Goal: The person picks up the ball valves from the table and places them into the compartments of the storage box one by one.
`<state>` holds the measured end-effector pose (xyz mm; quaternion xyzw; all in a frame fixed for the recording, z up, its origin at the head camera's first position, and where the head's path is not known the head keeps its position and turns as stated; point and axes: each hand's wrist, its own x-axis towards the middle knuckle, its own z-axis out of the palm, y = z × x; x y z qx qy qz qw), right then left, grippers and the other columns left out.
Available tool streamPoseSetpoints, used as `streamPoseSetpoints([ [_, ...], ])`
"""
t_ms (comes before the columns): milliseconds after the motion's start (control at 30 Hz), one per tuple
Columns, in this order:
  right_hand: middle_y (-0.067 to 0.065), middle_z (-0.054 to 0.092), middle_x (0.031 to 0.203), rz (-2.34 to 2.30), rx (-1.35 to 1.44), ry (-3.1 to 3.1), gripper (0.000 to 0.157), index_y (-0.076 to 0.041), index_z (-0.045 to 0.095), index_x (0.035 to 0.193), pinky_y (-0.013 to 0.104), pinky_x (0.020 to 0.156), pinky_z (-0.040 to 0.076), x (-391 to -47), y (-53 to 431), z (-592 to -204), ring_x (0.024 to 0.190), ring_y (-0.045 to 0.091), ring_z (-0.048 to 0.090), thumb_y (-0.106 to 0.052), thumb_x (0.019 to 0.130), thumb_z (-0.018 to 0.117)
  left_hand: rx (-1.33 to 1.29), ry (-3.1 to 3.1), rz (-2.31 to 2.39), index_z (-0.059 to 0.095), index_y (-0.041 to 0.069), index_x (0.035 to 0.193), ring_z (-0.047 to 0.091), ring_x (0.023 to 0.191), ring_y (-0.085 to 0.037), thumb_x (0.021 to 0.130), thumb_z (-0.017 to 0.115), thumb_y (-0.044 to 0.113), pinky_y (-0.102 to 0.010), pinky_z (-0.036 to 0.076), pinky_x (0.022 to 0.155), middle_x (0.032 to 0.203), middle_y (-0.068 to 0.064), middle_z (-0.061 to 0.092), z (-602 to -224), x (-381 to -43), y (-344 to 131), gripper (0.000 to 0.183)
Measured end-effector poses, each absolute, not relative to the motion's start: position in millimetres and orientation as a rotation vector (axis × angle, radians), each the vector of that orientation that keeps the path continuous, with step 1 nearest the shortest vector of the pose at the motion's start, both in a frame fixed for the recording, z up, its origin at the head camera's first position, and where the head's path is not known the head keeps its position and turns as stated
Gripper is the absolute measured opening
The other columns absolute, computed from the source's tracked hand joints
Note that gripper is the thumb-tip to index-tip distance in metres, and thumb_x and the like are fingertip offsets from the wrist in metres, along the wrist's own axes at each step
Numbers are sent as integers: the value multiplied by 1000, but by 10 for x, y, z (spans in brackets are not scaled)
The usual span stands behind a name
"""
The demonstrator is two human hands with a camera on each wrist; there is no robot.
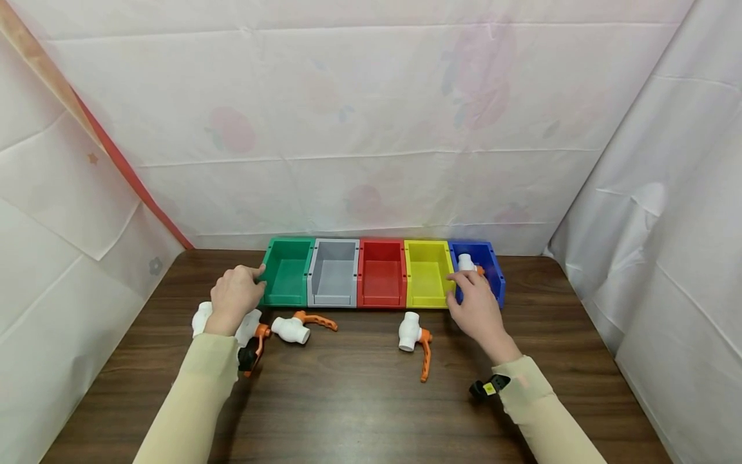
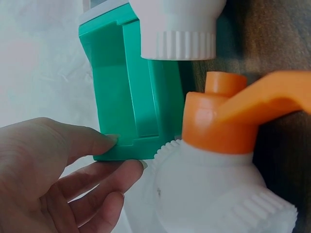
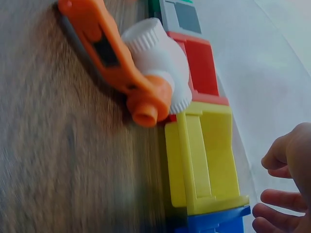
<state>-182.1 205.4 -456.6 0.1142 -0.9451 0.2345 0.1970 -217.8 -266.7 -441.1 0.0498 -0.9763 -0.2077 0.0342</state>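
My left hand (image 1: 236,298) pinches the left side wall of the green bin (image 1: 269,274), thumb over the rim and fingers outside, as the left wrist view shows. Beneath that wrist lies a white ball valve with an orange lever (image 1: 249,327), and a white valve body (image 1: 201,317) is partly hidden by the hand. Over the blue bin (image 1: 496,274) hovers my right hand (image 1: 478,309), fingers spread and loosely bent, holding nothing. Inside that bin sits another ball valve (image 1: 466,262), partly covered by the hand.
Grey (image 1: 333,299), red (image 1: 381,301) and yellow (image 1: 429,301) bins stand between the green and blue ones in one row. Two more ball valves lie before the row, one near the grey bin (image 2: 97,8). A white curtain (image 1: 371,129) hangs behind the wooden table (image 1: 348,399).
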Motion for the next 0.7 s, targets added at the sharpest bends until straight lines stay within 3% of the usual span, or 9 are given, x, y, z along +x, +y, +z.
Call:
streamPoseSetpoints([
  [367, 12, 60, 122, 740, 360, -2725, 31, -9, 68, 121, 52, 92, 48, -1667, 1879, -4584, 112, 33, 57, -19, 91, 70, 151, -2991, -631, 59, 10, 137, 45, 48, -26, 95, 65, 18, -35, 35, 41, 76, -15, 64, -4429, -2181, -2674, 44],
  [700, 7, 59, 122, 772, 459, -2827, 41, -12, 66, 125, 48, 96, 47, -1553, 1730, -4693, 112, 27, 56, -27, 87, 76, 129, -2995, -621, 58, 8, 137, 43, 47, -25, 95, 64, 17, -33, 34, 40, 63, -10, 54, -4415, -2168, -2664, 43],
])
